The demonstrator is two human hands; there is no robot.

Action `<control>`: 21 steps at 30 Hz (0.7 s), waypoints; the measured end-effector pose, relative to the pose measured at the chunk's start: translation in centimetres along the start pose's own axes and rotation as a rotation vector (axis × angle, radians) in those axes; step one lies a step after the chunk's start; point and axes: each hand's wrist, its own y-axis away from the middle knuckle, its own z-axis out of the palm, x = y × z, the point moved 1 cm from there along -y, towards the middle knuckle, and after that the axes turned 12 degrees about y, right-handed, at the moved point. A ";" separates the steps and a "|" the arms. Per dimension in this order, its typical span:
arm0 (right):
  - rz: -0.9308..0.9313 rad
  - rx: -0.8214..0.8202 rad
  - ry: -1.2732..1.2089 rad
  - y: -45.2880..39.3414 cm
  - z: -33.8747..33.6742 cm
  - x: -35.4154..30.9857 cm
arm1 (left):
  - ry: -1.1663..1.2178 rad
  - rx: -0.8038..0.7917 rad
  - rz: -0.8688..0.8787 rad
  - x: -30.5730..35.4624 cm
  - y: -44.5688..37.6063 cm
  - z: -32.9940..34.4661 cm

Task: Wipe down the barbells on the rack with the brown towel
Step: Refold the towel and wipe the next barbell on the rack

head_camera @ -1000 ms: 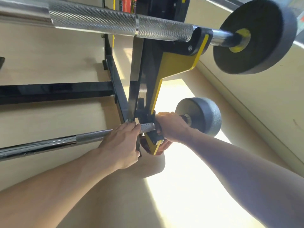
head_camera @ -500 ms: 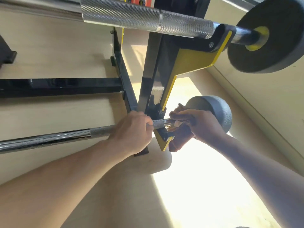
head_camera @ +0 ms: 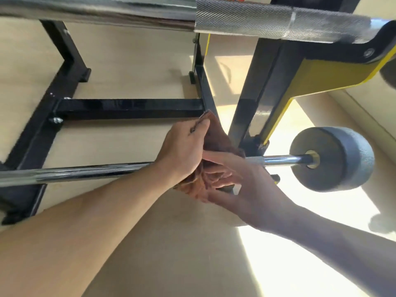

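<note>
A chrome lower barbell (head_camera: pixel 85 173) lies across the black and yellow rack (head_camera: pixel 257 99), with a grey weight (head_camera: pixel 334 159) at its right end. The brown towel (head_camera: pixel 216 138) is bunched around this bar just left of the rack upright. My left hand (head_camera: pixel 182 153) grips the towel on the bar from above. My right hand (head_camera: pixel 240 185) holds the towel's lower folds from below, fingers curled into the cloth. A second, thicker knurled barbell (head_camera: pixel 246 16) rests on the upper hook at the top of the view.
The rack's black base beams (head_camera: pixel 130 108) cross the pale wooden floor behind the bar. A wall runs along the right side. Bright sunlight falls on the floor under the grey weight.
The towel came from the right of the rack upright to its left side. My left hand now grips the towel instead of the bare bar. The view shifted left and closer.
</note>
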 end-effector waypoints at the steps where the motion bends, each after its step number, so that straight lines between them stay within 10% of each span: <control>1: 0.059 0.091 -0.077 -0.4 0.5 0.3 | -0.048 0.002 0.029 0.2 0.3 -0.8; 6: 0.318 0.214 -0.084 -2.8 1.3 0.3 | 0.018 -0.065 -0.036 0.1 1.6 -5.0; 10: 0.174 0.016 -0.069 -3.9 1.2 -1.4 | 0.130 -0.132 -0.138 1.0 2.5 -8.4; 16: -0.006 0.004 -0.305 -4.7 -2.7 -6.1 | -0.345 -0.113 0.109 4.5 3.3 -10.9; 21: 0.121 0.040 0.401 -10.9 -2.5 -3.5 | -0.393 0.251 0.164 1.5 0.9 -12.3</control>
